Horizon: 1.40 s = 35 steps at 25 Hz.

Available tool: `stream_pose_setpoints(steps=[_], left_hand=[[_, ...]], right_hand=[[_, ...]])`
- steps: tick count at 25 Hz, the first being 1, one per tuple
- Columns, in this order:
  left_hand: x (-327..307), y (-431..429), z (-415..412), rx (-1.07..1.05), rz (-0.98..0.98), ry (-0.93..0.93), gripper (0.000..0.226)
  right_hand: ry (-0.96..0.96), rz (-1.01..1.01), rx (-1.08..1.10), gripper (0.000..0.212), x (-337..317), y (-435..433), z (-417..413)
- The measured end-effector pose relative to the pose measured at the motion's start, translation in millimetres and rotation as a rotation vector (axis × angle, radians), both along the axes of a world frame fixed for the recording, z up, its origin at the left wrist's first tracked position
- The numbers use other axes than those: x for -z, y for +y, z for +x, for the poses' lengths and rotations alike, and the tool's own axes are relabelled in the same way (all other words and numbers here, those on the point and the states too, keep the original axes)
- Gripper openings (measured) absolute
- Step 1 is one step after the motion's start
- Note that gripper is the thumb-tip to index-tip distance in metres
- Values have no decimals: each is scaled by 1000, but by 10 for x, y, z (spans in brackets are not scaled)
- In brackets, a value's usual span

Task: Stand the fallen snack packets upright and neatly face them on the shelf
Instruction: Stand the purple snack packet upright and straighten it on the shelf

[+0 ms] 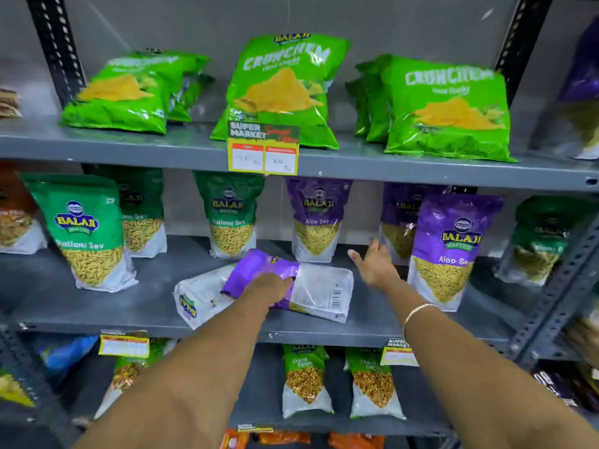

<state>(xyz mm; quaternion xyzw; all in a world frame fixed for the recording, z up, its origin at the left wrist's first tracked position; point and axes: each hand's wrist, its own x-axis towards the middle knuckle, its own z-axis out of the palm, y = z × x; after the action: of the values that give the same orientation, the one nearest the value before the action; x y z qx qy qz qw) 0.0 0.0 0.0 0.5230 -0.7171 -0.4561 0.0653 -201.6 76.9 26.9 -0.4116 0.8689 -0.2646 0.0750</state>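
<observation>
On the middle shelf (97, 315) a purple Aloo Sev packet (321, 290) lies flat, back side up, on top of a second fallen packet (199, 298) that shows white with a green logo. My left hand (270, 288) is shut on the purple packet's middle. To its right my right hand (376, 265) hovers open above the shelf, holding nothing, beside an upright purple Aloo Sev packet (450, 251). More purple packets (316, 218) stand at the back.
Upright green Ratlami Sev packets (86, 231) fill the middle shelf's left side. Bright green Crunchem bags (282, 89) stand on the top shelf behind a price tag (263, 150). Chana packets (304, 380) stand on the lower shelf. A perforated metal upright (557, 286) rises at the right.
</observation>
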Motion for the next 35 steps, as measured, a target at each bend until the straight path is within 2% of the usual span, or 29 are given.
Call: stream_pose_setpoints(steps=[1,2,4,8,10,11,16,18,20,25,28,31,33,35], left_hand=[[16,-26,-118,-36,201,-79,80],[5,-47,-249,-180,394,-19,89],[11,77,-357,-270,675,121,92],[205,103,-690,-409,808,427,77],[301,47,-774,-409,812,462,45],[363,2,-784,-427,796,487,38],[467,-116,-852,-509,770,540,37],[459,-120,-878,-493,770,548,32],[441,-116,-862,-449,736,570,22],[296,-170,-711,-339,551,501,12],[246,-223,-603,-321,407,527,18],[287,-351,-566,-271,200,534,47],[283,-427,-604,-220,40,514,68],[257,-486,-689,-197,-90,476,71]], right_hand=[[-25,60,-47,72,40,-87,-115],[-45,103,-104,70,73,-161,-221],[-117,143,-162,65,174,-356,-422],[-252,236,-269,63,444,-733,-697],[-372,273,-324,61,535,-842,-748],[-408,289,-356,54,569,-862,-740],[-527,375,-407,25,546,-868,-805],[-555,459,-359,36,544,-809,-874],[-569,521,-362,37,536,-711,-881],[-687,558,-453,18,406,-626,-810],[-745,470,-486,5,267,-602,-694],[-698,440,-509,23,212,-592,-581],[-662,360,-504,52,245,-591,-543],[-668,173,-473,63,352,-576,-519]])
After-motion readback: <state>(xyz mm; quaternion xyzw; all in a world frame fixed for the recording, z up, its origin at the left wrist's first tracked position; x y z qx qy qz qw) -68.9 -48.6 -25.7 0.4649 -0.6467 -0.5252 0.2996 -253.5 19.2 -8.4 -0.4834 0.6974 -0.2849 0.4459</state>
